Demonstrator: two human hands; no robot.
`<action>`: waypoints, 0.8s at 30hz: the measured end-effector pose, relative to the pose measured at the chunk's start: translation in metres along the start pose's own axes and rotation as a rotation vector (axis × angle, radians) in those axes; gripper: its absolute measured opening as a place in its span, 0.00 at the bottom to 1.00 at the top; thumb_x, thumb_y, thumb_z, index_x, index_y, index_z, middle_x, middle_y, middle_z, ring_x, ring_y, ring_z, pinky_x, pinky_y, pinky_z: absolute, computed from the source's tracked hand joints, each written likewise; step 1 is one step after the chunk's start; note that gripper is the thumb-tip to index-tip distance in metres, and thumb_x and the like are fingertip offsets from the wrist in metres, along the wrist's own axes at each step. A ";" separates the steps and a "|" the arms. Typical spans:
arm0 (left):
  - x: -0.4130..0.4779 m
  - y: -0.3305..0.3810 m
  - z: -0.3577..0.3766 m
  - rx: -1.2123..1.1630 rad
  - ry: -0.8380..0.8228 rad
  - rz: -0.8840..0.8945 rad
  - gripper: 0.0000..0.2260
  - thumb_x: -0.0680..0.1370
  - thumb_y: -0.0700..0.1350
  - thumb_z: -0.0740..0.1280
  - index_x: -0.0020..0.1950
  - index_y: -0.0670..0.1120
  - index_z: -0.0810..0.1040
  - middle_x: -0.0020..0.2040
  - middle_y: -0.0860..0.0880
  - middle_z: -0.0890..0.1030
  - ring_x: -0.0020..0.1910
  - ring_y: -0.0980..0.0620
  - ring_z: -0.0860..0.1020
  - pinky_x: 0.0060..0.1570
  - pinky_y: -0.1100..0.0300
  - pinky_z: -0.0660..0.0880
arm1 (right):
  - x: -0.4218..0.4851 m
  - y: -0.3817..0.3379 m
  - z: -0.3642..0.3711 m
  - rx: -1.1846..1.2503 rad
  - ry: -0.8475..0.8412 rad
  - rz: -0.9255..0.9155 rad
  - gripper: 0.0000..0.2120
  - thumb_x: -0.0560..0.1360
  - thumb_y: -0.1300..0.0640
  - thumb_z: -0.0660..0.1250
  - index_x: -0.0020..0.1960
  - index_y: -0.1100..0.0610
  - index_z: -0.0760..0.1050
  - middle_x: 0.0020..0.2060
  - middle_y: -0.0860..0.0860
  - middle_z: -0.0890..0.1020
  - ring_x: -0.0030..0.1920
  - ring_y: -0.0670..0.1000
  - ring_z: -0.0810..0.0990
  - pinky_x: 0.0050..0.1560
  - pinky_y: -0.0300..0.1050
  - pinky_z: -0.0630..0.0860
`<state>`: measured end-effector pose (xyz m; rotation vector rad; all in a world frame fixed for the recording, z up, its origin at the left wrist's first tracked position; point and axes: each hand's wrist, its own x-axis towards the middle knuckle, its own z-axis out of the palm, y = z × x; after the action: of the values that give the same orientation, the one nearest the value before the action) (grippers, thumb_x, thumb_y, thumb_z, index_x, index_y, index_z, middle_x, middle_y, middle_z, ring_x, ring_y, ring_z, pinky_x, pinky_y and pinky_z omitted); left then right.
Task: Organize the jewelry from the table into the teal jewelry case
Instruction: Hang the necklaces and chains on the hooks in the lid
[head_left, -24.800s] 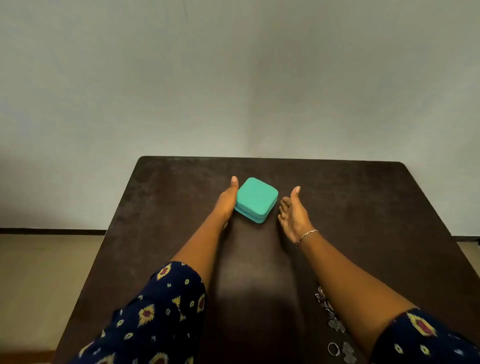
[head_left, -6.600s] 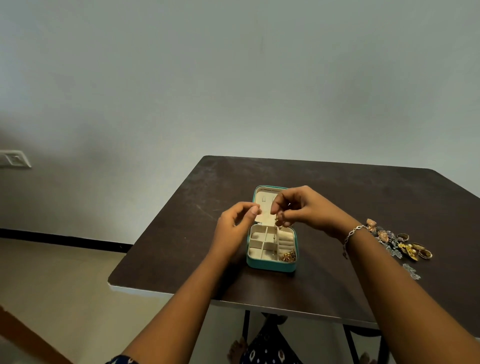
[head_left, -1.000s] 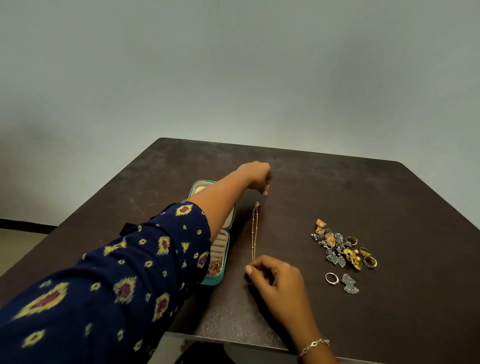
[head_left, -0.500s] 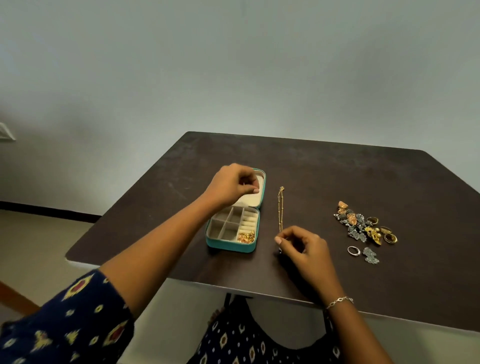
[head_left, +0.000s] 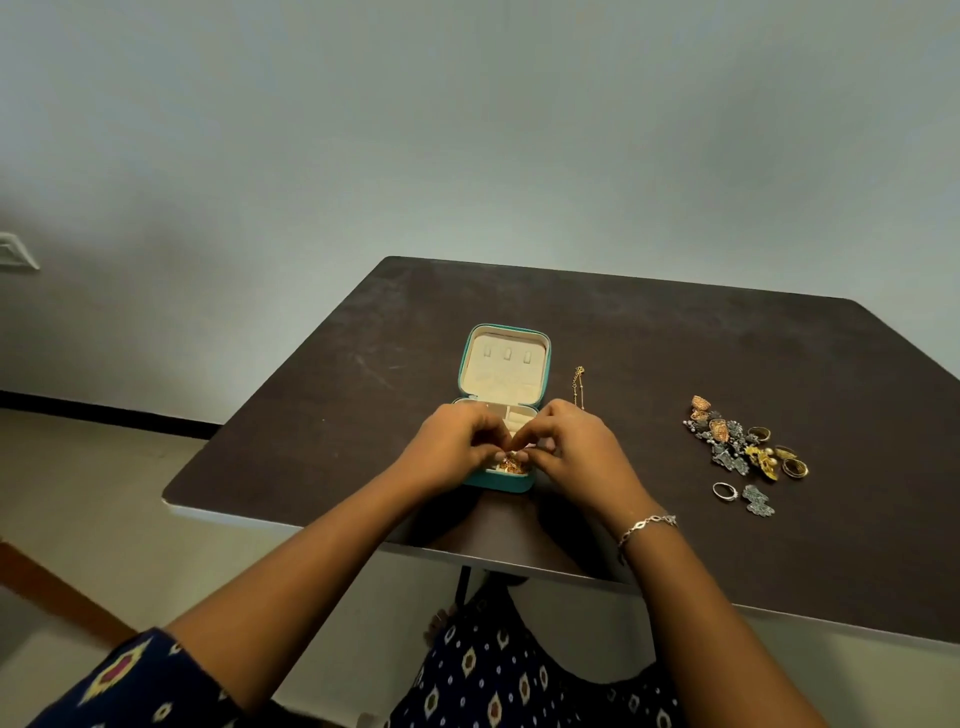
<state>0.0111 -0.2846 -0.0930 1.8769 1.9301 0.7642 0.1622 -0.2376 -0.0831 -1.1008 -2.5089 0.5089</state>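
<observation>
The teal jewelry case (head_left: 470, 358) lies open on the dark table (head_left: 649, 332), its cream lid flat behind the tray. My left hand (head_left: 449, 447) and my right hand (head_left: 584, 452) meet over the tray's front right compartment. Both pinch a small gold jewelry piece (head_left: 514, 464) there. The hands hide most of the tray. A thin gold chain (head_left: 578, 384) lies just right of the case, its near end hidden behind my right hand. A pile of earrings and rings (head_left: 743, 441) sits further right.
A silver ring (head_left: 723, 491) and a silver earring (head_left: 758, 501) lie apart in front of the pile. The table's near edge (head_left: 322, 530) runs just below my wrists. A wall stands behind the table and the floor is on the left.
My right hand has left the chain's near end and moved left to the case. My left hand has come from the lid down to the tray's front compartment.
</observation>
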 end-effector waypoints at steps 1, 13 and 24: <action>0.000 -0.001 0.000 0.011 0.002 0.004 0.06 0.73 0.38 0.69 0.49 0.43 0.81 0.49 0.49 0.78 0.50 0.53 0.75 0.51 0.60 0.72 | 0.001 -0.002 0.000 -0.026 -0.024 -0.009 0.07 0.73 0.55 0.67 0.50 0.51 0.81 0.50 0.52 0.75 0.52 0.50 0.73 0.50 0.45 0.71; 0.003 -0.006 0.003 -0.025 0.066 -0.012 0.07 0.74 0.36 0.67 0.50 0.44 0.81 0.52 0.46 0.80 0.48 0.54 0.75 0.48 0.64 0.69 | 0.009 -0.011 0.004 -0.175 -0.110 -0.068 0.08 0.74 0.57 0.65 0.51 0.52 0.80 0.51 0.54 0.76 0.52 0.55 0.75 0.45 0.43 0.69; 0.001 -0.009 0.001 -0.031 0.068 -0.016 0.07 0.74 0.36 0.67 0.49 0.43 0.81 0.51 0.46 0.81 0.50 0.51 0.77 0.48 0.65 0.68 | 0.010 -0.022 0.003 -0.339 -0.134 -0.105 0.10 0.75 0.55 0.62 0.52 0.57 0.78 0.51 0.57 0.77 0.50 0.57 0.77 0.49 0.49 0.74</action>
<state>0.0047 -0.2829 -0.0989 1.8377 1.9599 0.8594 0.1409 -0.2441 -0.0738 -1.0711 -2.8259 0.1336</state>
